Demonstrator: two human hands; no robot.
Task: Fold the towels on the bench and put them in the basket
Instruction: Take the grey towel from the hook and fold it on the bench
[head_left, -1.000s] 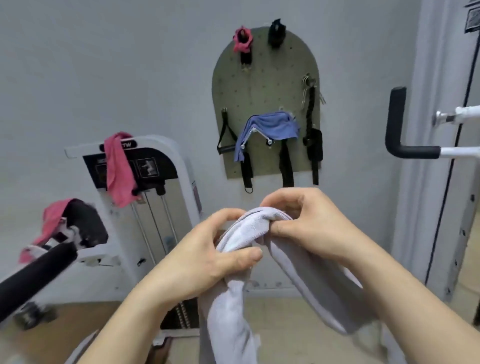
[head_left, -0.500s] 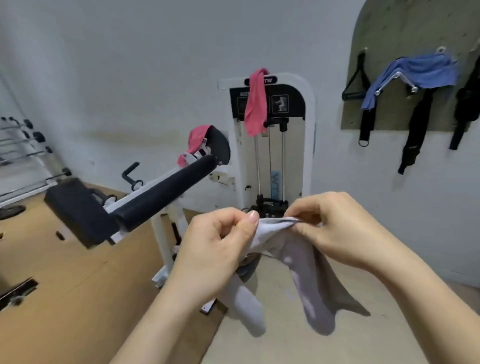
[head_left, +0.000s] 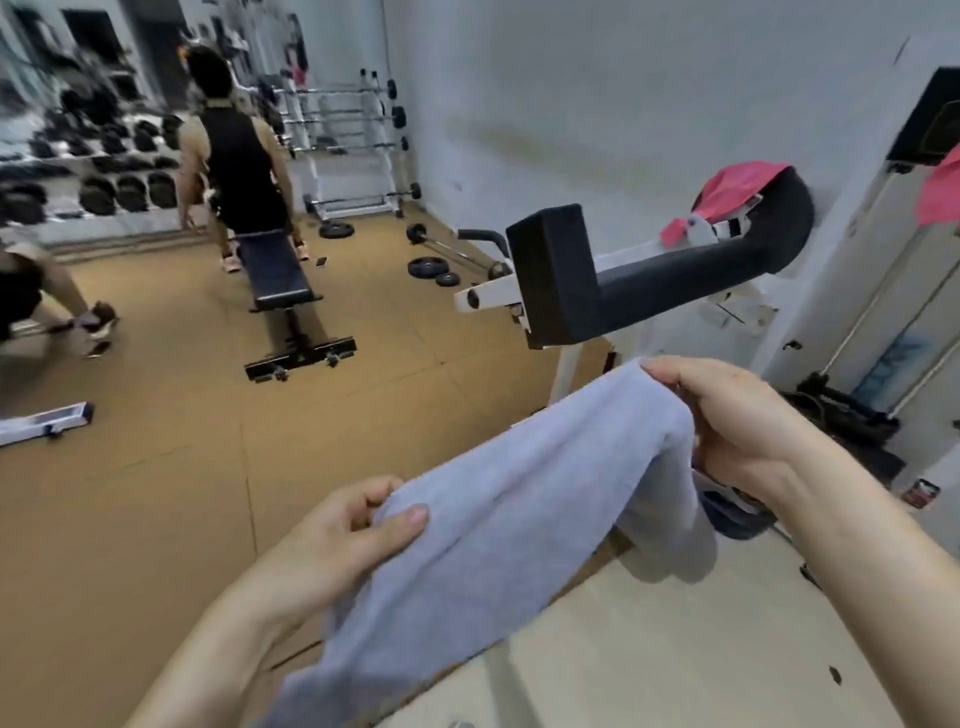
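Both hands hold a grey towel in the air over the tan floor. The left hand and right hand each keep a pinching grip on it. A pink towel lies on a padded machine arm.

No text, label or number is legible anywhere.
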